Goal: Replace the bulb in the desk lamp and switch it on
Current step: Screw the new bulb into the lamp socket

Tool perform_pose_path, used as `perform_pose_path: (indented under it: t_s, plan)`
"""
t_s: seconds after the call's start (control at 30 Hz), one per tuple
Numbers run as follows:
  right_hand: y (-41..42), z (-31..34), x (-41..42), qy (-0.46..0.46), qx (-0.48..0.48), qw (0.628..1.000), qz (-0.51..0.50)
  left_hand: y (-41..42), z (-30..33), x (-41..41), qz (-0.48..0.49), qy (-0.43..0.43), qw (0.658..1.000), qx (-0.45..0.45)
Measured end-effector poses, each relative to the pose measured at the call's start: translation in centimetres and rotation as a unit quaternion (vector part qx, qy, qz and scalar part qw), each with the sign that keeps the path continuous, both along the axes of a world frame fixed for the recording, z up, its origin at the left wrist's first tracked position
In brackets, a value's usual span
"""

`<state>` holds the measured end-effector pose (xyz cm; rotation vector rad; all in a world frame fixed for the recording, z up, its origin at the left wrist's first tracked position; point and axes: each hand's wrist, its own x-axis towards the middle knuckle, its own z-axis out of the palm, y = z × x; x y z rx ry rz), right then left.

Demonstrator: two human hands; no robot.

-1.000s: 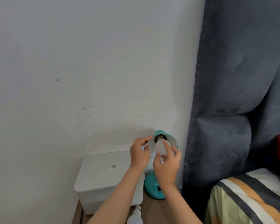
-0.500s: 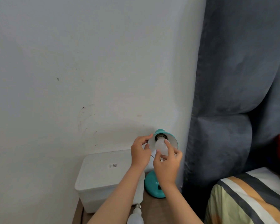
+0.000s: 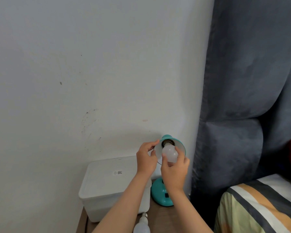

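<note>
Right hand (image 3: 174, 172) fingers grip the frosted round bulb (image 3: 169, 153); left hand (image 3: 145, 159) fingers pinch the glossy teal shade (image 3: 181, 145).

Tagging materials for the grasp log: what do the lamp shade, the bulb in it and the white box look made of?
Lamp shade: teal outside, white inside, smooth and even; painted metal or plastic, cannot tell which.
Bulb: frosted white globe, matte and translucent; probably plastic, possibly glass.
White box: matte moulded plastic, with rounded corners and a lipped lid.

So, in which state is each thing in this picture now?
Desk lamp: upright, unlit.
Lamp shade: held at its rim by left hand.
Bulb in socket: unlit, gripped by right hand.
Spare bulb: lying on table.
Storage box: lid closed.
</note>
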<state>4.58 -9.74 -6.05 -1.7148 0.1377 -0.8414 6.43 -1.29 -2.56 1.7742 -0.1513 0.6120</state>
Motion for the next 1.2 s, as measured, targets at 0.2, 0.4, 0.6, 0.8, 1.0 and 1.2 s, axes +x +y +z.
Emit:
perform_pose_path:
  t_s: [0.2, 0.4, 0.6, 0.8, 1.0, 1.2]
  plan:
    - [0.2, -0.3, -0.2, -0.054, -0.054, 0.997, 0.011, 0.0, 0.1, 0.0, 0.000, 0.002, 1.000, 0.003]
    - [0.0, 0.4, -0.1, -0.010, -0.039, 0.999, 0.000, -0.1, 0.1, 0.0, -0.001, 0.001, 1.000, -0.002]
    - [-0.3, 0.2, -0.5, -0.034, -0.107, 0.994, 0.012, 0.0, 0.1, -0.1, -0.002, 0.002, 1.000, -0.001]
    - [-0.7, 0.8, -0.2, 0.008, -0.061, 0.998, -0.004, -0.1, -0.1, -0.1, 0.001, -0.001, 1.000, -0.009]
    - [-0.6, 0.2, -0.3, -0.028, -0.128, 0.991, 0.015, -0.2, 0.0, -0.1, 0.004, -0.005, 1.000, -0.007]
    - [-0.8, 0.6, 0.1, -0.006, -0.112, 0.994, 0.012, -0.2, -0.1, 0.0, 0.003, -0.003, 1.000, -0.007]
